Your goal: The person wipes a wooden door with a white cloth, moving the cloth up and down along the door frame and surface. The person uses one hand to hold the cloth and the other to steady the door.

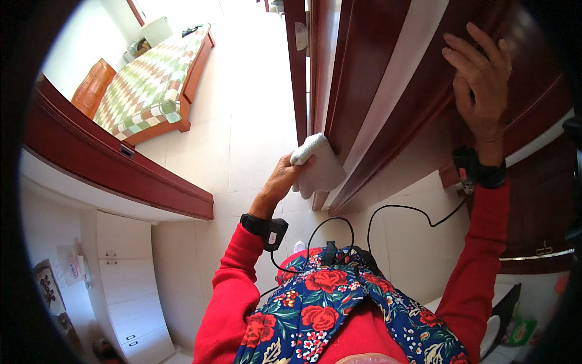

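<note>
A folded, pale cloth (pixel 320 168) is in the grip of my left hand (pixel 285 175). It lies against the lower part of the dark red wooden door frame (pixel 359 91), beside the doorway. Higher up on the right, my right hand (pixel 484 75) is at a dark red wooden door panel (pixel 536 50), its fingers apart and holding nothing. Whether its palm touches the panel I cannot tell. Each wrist wears a black strapped device with a cable.
Past the doorway stands a wooden bed (pixel 154 86) with a checked cover. A metal hinge (pixel 301 36) shows on the door edge. White drawers (pixel 132 291) stand at the lower left. A black cable (pixel 409 208) loops near my body above the tiled floor (pixel 250 136).
</note>
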The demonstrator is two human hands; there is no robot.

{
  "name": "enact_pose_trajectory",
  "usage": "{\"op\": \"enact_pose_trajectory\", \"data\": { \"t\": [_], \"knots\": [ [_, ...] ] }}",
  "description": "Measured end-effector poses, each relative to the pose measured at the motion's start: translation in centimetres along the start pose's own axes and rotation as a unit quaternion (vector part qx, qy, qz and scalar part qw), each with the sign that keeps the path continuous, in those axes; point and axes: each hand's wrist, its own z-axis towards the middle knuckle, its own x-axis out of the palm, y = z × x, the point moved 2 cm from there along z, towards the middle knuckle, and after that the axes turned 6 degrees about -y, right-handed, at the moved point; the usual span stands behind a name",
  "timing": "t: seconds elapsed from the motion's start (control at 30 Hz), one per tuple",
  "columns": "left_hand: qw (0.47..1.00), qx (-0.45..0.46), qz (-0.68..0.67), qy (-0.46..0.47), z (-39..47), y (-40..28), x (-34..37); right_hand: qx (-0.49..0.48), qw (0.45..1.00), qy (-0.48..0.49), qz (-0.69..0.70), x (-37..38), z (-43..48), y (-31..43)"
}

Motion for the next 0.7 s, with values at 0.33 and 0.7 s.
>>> {"op": "enact_pose_trajectory", "data": {
  "t": [0.33, 0.7],
  "knots": [
    [0.945, 0.188, -0.25, -0.092, -0.8, -10.2, 1.3, -0.012, 0.999, -0.021, 0.045, 0.3, -0.6, -0.1],
    [0.882, 0.375, -0.176, -0.226, -1.9, -17.5, 1.9, 0.001, 0.997, -0.009, 0.08, -0.2, -0.7, 0.6]
  ]
}}
